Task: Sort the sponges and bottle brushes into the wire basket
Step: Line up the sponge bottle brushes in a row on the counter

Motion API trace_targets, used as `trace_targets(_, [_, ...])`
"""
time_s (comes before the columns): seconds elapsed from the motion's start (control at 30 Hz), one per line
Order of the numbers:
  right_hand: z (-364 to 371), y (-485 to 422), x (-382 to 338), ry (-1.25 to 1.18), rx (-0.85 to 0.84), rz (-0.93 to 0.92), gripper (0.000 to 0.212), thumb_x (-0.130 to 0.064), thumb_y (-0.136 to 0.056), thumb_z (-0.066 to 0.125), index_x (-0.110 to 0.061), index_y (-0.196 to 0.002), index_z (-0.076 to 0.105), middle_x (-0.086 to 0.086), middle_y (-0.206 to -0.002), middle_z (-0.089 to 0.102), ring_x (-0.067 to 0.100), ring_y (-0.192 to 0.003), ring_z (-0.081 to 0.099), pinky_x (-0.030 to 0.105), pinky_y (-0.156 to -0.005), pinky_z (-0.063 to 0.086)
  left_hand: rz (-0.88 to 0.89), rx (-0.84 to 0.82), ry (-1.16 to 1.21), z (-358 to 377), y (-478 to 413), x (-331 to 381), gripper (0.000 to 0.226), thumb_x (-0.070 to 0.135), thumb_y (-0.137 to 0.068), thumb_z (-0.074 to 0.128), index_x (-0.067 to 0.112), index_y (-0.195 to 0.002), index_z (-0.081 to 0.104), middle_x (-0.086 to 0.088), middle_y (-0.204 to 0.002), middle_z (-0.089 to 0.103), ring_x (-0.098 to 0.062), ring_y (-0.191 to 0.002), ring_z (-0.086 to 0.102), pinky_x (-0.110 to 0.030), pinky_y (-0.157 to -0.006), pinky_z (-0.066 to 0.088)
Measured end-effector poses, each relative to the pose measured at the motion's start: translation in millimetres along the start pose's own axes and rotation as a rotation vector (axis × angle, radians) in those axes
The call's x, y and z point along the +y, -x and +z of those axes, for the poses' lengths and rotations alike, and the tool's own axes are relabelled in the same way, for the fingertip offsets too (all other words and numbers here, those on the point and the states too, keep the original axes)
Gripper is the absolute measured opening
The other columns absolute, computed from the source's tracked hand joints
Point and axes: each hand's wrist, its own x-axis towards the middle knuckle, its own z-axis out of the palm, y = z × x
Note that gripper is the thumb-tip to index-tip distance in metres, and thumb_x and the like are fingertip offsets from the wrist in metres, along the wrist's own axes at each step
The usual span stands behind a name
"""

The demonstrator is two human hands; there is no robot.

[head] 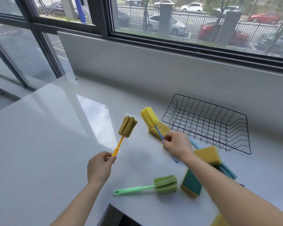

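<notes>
- The wire basket (pixel 211 104) sits on the white counter (pixel 47 128), near the wall.
- Sponges (pixel 207 154) lie heaped just in front of the basket.
- The green brush (pixel 165 184) lies flat between the forearms.
- The right hand (pixel 176 143) pinches the blue-handled brush (pixel 149 117) mid-handle, with the head raised.
- The left hand (pixel 99 167) pinches the orange brush (pixel 126 129) at the handle end, with the head above the fingers.

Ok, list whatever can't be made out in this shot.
Head view:
- Blue-handled brush: handle's middle hidden inside the right hand.
- Teal sponges: partly covered by the right forearm; count unclear.
- Yellow sponge: cut off by the bottom edge.
</notes>
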Motion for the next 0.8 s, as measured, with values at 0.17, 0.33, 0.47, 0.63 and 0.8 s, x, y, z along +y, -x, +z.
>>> trace_targets(0.17, [40,-4,-38,-0.17,-0.137,0.078,0.006,-0.022,-0.081,0.073,-0.019,-0.085,0.075,-0.002,-0.082,0.073,0.021,-0.083,0.069,0.04,-0.075,0.059,-0.152,0.022,0.129,-12,-9,-15,0.013,0.03,-0.08,0.075,0.027,-0.068,0.072,0.015,-0.063,0.071,-0.01,-0.064,0.068,-0.038,-0.064,0.058])
trace_targets(0.33, [81,-6,-65,-0.302,-0.232,0.181,0.003,-0.016,-0.078,0.075,-0.014,-0.077,0.073,0.006,-0.077,0.075,0.024,-0.073,0.074,0.046,-0.065,0.064,-0.3,0.065,0.279,-20,-21,-31,0.019,0.023,-0.078,0.076,0.02,-0.06,0.072,0.003,-0.059,0.072,-0.023,-0.062,0.07,-0.04,-0.067,0.058])
trace_targets(0.47, [110,-11,-82,-0.312,-0.271,0.248,0.005,-0.015,-0.079,0.076,-0.016,-0.077,0.071,0.006,-0.08,0.074,0.023,-0.072,0.074,0.042,-0.067,0.065,-0.347,0.096,0.299,-24,-34,-38,0.019,0.021,-0.08,0.076,0.018,-0.061,0.072,0.002,-0.06,0.072,-0.021,-0.062,0.07,-0.034,-0.06,0.055])
trace_targets(0.63, [142,-16,-99,-0.314,-0.302,0.287,0.006,-0.015,-0.08,0.076,-0.016,-0.077,0.071,0.008,-0.082,0.075,0.025,-0.072,0.075,0.042,-0.07,0.065,-0.38,0.08,0.287,-26,-51,-44,0.018,0.021,-0.079,0.076,0.015,-0.062,0.072,-0.001,-0.06,0.072,-0.024,-0.059,0.069,-0.039,-0.055,0.058])
trace_targets(0.8, [163,-20,-110,-0.321,-0.295,0.307,0.005,-0.017,-0.082,0.076,-0.013,-0.081,0.073,0.008,-0.079,0.075,0.025,-0.071,0.075,0.045,-0.074,0.064,-0.395,0.073,0.217,-23,-61,-51,0.016,0.025,-0.074,0.078,0.017,-0.063,0.07,0.0,-0.059,0.071,-0.024,-0.06,0.068,-0.038,-0.059,0.059])
